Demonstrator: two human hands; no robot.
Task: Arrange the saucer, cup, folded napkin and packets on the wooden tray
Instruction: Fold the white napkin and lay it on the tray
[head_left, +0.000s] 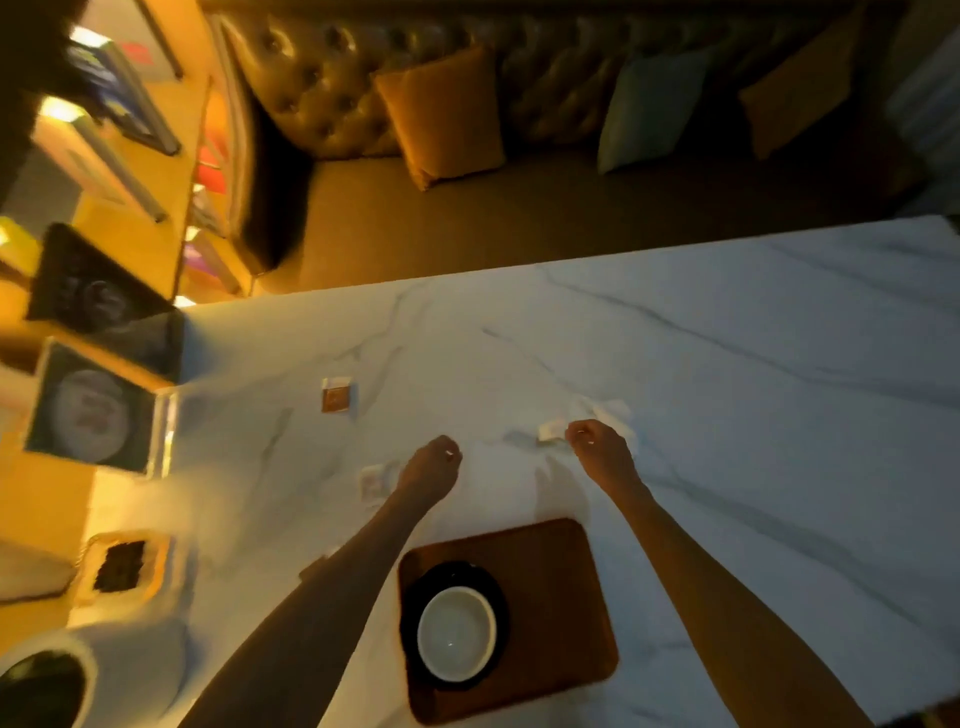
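The cup (456, 631) sits on the saucer (416, 597) on the tray (561, 597) at the table's (727, 389) near edge. The right hand (602, 452) pinches the napkin (610, 413). The left hand (431, 467) is curled; I cannot tell around what.

The single head-worn view looks steeply down from close above the marble table (727, 364), toward a sofa (467, 218).

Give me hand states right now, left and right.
Left hand: closed, fingers curled, nothing visible in it.
Right hand: closed on the napkin.
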